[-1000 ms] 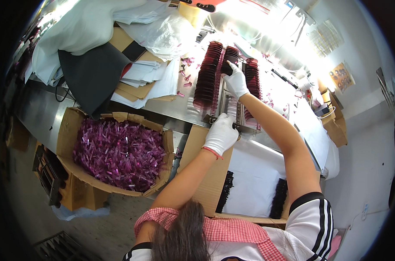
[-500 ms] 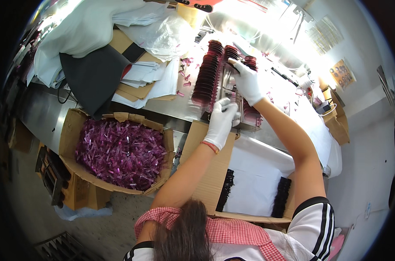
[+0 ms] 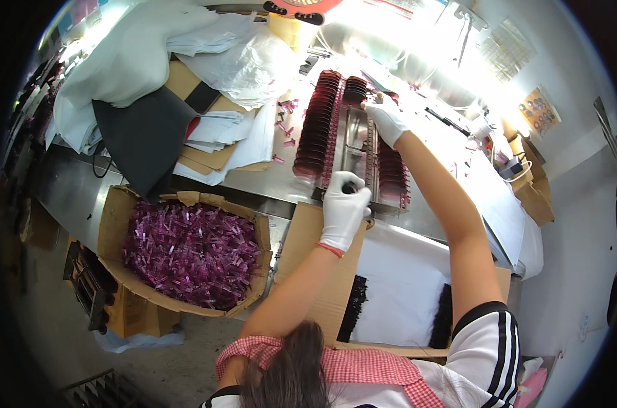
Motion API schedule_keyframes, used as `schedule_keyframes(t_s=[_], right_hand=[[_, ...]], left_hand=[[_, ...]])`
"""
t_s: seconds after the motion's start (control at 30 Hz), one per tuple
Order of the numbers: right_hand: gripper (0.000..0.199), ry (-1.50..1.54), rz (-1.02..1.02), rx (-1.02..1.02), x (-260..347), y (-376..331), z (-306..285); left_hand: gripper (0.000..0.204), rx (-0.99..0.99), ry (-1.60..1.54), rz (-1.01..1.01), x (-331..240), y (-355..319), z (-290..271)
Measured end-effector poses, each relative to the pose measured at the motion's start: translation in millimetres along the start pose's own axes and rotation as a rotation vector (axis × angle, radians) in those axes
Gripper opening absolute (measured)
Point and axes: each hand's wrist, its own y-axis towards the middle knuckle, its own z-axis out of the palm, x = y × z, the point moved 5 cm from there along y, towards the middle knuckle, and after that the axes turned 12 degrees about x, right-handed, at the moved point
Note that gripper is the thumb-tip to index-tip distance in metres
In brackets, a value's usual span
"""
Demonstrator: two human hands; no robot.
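Observation:
A metal rack point(image 3: 354, 144) on the bench carries rows of dark red, thin round discs point(image 3: 315, 129) on edge, with small purple clear clips along them. My white-gloved left hand point(image 3: 346, 211) is at the rack's near end, its fingers curled round a small dark piece point(image 3: 350, 188), mostly hidden by the glove. My right hand point(image 3: 388, 121), also gloved, reaches to the far part of the right-hand row. Its fingers are bent together by the discs there; what they pinch, if anything, cannot be made out. More discs point(image 3: 391, 173) stand nearer in that row.
Left of me is a carton point(image 3: 104, 245) full of purple clear plastic clips point(image 3: 193, 251). In front of me sits a paper-lined box point(image 3: 397, 285) with black pieces point(image 3: 352, 309) along two sides. Papers point(image 3: 220, 136) and a black sheet point(image 3: 142, 129) cover the bench's left.
My left hand has curled up and now shows a dark piece in its fingers. The right hand stays at the far discs, its fingers drawn in more. The whole view has shifted slightly.

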Motion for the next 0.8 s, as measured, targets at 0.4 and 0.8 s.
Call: schedule_keyframes(t_s=[0.4, 0.8], right_hand=[[0.055, -0.287, -0.156, -0.125, -28.2, 56.7, 39.3], [0.041, -0.764, -0.330, -0.103, 57.0, -14.0, 36.8]], left_hand=[[0.020, 0.109, 0.811, 0.131, 4.0, 2.5, -10.3], [0.034, 0.067, -0.161, -0.188, -0.6, 3.6, -7.7]])
